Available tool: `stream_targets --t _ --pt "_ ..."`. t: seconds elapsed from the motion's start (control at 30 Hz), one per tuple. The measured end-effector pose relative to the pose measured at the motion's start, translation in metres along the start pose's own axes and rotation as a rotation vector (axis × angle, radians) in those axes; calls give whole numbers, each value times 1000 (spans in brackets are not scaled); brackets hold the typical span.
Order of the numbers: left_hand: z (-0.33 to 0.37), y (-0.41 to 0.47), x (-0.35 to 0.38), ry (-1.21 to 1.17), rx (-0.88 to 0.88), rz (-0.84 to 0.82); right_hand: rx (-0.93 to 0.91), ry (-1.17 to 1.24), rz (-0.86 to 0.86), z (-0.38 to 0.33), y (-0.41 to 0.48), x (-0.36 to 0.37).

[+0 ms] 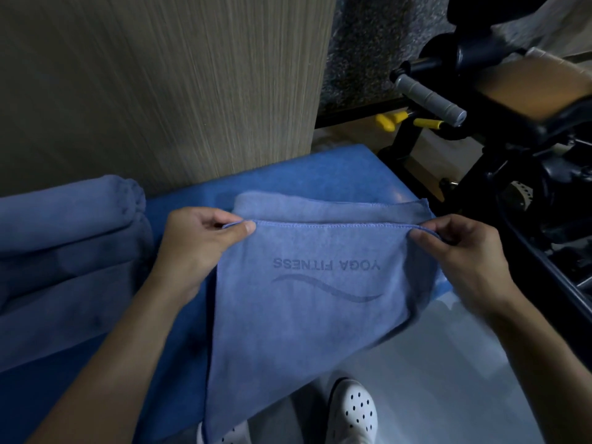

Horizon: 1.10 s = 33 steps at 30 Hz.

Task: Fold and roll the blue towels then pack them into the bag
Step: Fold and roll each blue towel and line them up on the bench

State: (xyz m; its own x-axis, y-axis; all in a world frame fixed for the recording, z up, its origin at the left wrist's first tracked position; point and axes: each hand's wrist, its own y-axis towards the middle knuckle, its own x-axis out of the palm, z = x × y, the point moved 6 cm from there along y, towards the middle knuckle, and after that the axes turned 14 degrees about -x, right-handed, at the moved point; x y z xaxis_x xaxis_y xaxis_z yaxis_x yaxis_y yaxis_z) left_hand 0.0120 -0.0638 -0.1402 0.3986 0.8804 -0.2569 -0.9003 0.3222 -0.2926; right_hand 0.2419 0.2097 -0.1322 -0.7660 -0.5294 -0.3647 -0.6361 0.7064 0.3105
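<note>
Over the blue surface (pixel 323 169) you hold a towel (pixel 304 315), left hand (pixel 198 238) and right hand (pixel 464 251) each pinching a top corner. It's blue, hem stitched, hanging past the edge, printed "YOGA FITNESS" upside down over a wave line. Rolled towels (pixel 70 219) lie left.

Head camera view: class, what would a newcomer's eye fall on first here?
The blue towel printed YOGA FITNESS fills the centre, hanging over the edge of a blue padded surface. The left hand and right hand each pinch a corner of its stitched top hem. Rolled blue towels lie at the left, a black gym machine at the right.
</note>
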Motion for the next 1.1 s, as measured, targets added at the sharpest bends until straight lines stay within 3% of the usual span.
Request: stream_targets --t 0.23,0.47,0.77,1.1 --pt "31 -40 -17 -91 180 47 -32 115 130 -29 -21 -34" --pt "91 -104 -40 -79 341 -55 -156 62 138 -101 -43 -80" --pt "150 -189 -80 -16 554 -21 -187 136 132 -180 -86 -122" --pt "161 -225 -100 -17 553 -74 -335 123 149 -216 -109 -144"
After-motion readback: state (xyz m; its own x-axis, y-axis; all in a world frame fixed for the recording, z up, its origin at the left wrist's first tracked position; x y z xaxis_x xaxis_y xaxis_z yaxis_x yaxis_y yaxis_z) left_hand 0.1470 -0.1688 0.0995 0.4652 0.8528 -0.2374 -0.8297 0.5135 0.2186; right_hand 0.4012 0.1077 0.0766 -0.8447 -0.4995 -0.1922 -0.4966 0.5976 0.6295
